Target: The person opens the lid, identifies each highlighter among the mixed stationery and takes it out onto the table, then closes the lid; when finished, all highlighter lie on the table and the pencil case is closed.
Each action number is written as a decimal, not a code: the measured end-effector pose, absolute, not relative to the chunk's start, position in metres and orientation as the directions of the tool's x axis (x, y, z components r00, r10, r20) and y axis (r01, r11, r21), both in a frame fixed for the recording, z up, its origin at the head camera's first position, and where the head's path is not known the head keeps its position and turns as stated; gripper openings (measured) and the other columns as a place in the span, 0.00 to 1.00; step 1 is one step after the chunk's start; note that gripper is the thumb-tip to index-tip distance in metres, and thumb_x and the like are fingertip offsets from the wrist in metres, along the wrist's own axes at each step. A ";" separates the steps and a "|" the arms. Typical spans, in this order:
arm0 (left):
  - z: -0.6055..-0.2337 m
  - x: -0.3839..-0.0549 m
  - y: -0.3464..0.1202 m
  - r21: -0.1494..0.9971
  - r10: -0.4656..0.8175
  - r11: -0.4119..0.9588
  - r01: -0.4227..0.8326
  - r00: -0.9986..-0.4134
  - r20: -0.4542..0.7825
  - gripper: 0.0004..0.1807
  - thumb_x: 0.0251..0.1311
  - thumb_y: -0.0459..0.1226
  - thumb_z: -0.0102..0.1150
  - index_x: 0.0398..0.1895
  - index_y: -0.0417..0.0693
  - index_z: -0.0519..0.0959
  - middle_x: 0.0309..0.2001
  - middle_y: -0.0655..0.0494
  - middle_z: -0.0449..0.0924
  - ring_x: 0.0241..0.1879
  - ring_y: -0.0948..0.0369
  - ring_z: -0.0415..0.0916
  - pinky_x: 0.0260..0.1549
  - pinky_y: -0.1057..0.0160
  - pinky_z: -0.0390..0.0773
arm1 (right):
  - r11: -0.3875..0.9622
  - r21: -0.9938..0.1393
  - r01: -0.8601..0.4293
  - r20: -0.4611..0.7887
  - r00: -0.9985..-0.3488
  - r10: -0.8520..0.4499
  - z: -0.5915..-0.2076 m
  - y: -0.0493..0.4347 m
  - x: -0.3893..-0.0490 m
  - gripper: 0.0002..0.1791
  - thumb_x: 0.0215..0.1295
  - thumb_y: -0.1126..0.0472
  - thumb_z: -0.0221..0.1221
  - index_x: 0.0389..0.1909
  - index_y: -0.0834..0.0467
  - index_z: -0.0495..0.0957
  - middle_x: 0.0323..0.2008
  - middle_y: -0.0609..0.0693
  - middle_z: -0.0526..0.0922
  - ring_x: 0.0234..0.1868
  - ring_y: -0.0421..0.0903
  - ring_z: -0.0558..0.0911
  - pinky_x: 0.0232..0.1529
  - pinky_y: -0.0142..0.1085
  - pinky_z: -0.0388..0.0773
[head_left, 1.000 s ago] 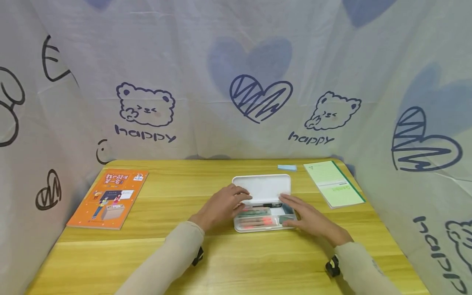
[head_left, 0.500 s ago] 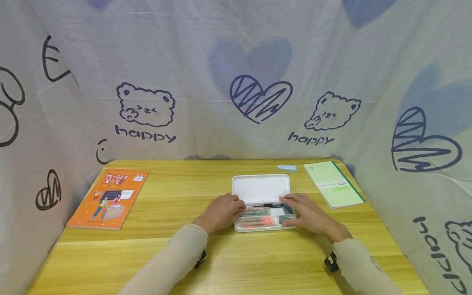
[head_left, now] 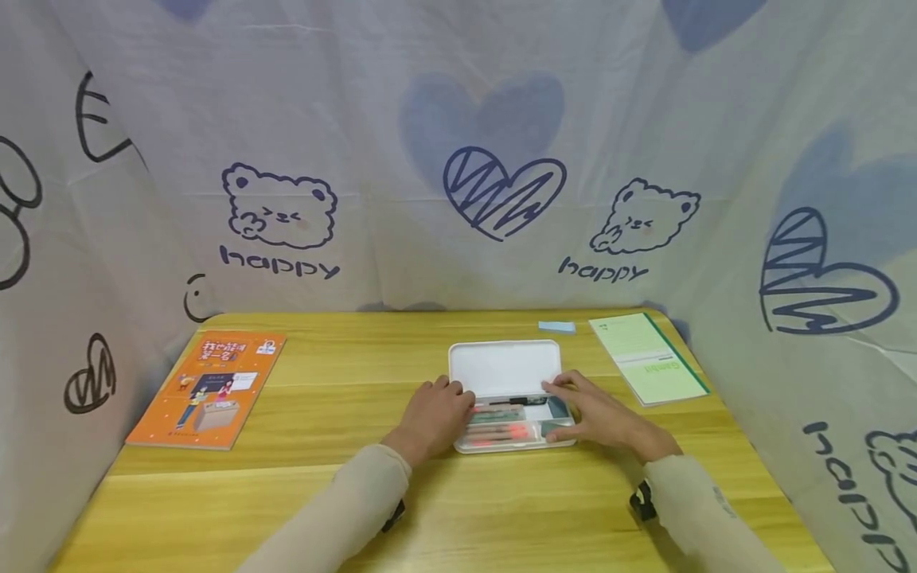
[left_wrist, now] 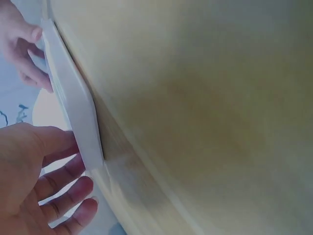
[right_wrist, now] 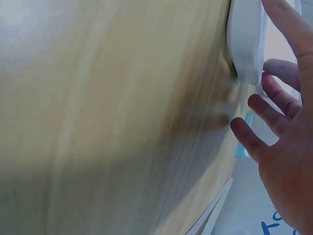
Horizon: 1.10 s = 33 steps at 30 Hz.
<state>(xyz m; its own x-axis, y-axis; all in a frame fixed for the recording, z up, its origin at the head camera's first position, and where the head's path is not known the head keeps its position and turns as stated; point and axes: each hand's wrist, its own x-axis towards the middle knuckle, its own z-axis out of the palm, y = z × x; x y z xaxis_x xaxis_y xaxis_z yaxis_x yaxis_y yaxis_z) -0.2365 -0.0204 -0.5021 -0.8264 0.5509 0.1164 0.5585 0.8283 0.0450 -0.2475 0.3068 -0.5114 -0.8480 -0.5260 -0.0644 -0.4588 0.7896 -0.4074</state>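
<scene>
A white pencil case (head_left: 505, 368) lies on the table with its lid raised. Inside are a black pen (head_left: 528, 401) and several pale green and coral pens (head_left: 501, 432). My left hand (head_left: 435, 415) grips the case's left end; in the left wrist view the thumb reaches over the front wall (left_wrist: 78, 105), its tip hidden, with the other fingers bent near the end. At the right end, my right hand (head_left: 605, 418) rests with thumb and index finger spread across the case. In the right wrist view its other fingers (right_wrist: 249, 139) are apart and loosely extended.
An orange book (head_left: 208, 390) lies at the table's left side. On the right is a pale green notepad (head_left: 648, 358), with a small light blue strip (head_left: 556, 327) behind the case. Printed white cloth (head_left: 387, 159) encloses the table's back and sides.
My left hand has come down from over the open case to its left end, fingers drawn in. The right hand stays at the right end, and the case has hardly moved.
</scene>
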 end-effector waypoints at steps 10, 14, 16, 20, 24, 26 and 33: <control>-0.507 -0.231 -0.019 0.202 0.521 0.813 0.547 -0.837 0.167 0.06 0.79 0.40 0.64 0.46 0.46 0.86 0.39 0.53 0.82 0.39 0.57 0.77 0.39 0.59 0.84 | 0.782 -0.426 -0.454 -0.046 -0.853 -0.520 -0.512 0.306 -0.247 0.55 0.62 0.32 0.74 0.82 0.59 0.68 0.70 0.57 0.70 0.66 0.54 0.75 0.70 0.59 0.76; -0.506 -0.228 -0.017 0.159 0.508 0.836 0.525 -0.850 0.139 0.06 0.79 0.40 0.63 0.47 0.48 0.84 0.41 0.52 0.81 0.41 0.56 0.77 0.38 0.59 0.84 | 0.787 -0.429 -0.444 -0.059 -0.855 -0.515 -0.514 0.307 -0.248 0.56 0.62 0.30 0.73 0.82 0.59 0.68 0.70 0.56 0.70 0.66 0.53 0.74 0.71 0.58 0.76; -0.505 -0.226 -0.015 0.087 0.508 0.850 0.520 -0.852 0.129 0.05 0.79 0.41 0.63 0.47 0.49 0.83 0.43 0.51 0.82 0.43 0.55 0.78 0.40 0.57 0.85 | 0.789 -0.425 -0.444 -0.065 -0.854 -0.516 -0.514 0.307 -0.249 0.56 0.62 0.30 0.73 0.82 0.58 0.68 0.70 0.55 0.70 0.64 0.51 0.74 0.69 0.56 0.77; -0.506 -0.223 -0.011 -0.021 0.513 0.857 0.514 -0.850 0.121 0.04 0.77 0.39 0.64 0.48 0.50 0.84 0.45 0.52 0.85 0.47 0.53 0.81 0.44 0.55 0.86 | 0.784 -0.438 -0.439 -0.082 -0.849 -0.521 -0.511 0.308 -0.251 0.56 0.61 0.31 0.74 0.81 0.59 0.68 0.69 0.54 0.70 0.62 0.49 0.74 0.65 0.51 0.78; -0.509 -0.221 -0.012 -0.035 0.523 0.850 0.525 -0.835 0.173 0.05 0.73 0.38 0.68 0.47 0.50 0.85 0.44 0.53 0.87 0.46 0.54 0.82 0.43 0.56 0.86 | 0.782 -0.458 -0.424 -0.108 -0.846 -0.522 -0.507 0.309 -0.253 0.56 0.61 0.32 0.76 0.81 0.61 0.68 0.68 0.54 0.70 0.61 0.49 0.73 0.63 0.49 0.76; -0.510 -0.221 -0.014 -0.035 0.517 0.852 0.522 -0.832 0.202 0.05 0.72 0.39 0.69 0.47 0.51 0.85 0.45 0.54 0.87 0.46 0.54 0.82 0.44 0.55 0.85 | 0.788 -0.452 -0.418 -0.118 -0.847 -0.517 -0.506 0.308 -0.254 0.57 0.61 0.32 0.75 0.81 0.60 0.68 0.69 0.54 0.69 0.62 0.49 0.72 0.63 0.49 0.76; -0.509 -0.219 -0.015 -0.108 0.529 0.848 0.518 -0.820 0.219 0.05 0.73 0.40 0.69 0.46 0.51 0.84 0.44 0.54 0.87 0.45 0.55 0.81 0.45 0.56 0.84 | 0.795 -0.446 -0.411 -0.126 -0.851 -0.510 -0.507 0.305 -0.254 0.56 0.61 0.32 0.75 0.81 0.60 0.68 0.68 0.54 0.69 0.61 0.49 0.72 0.63 0.49 0.76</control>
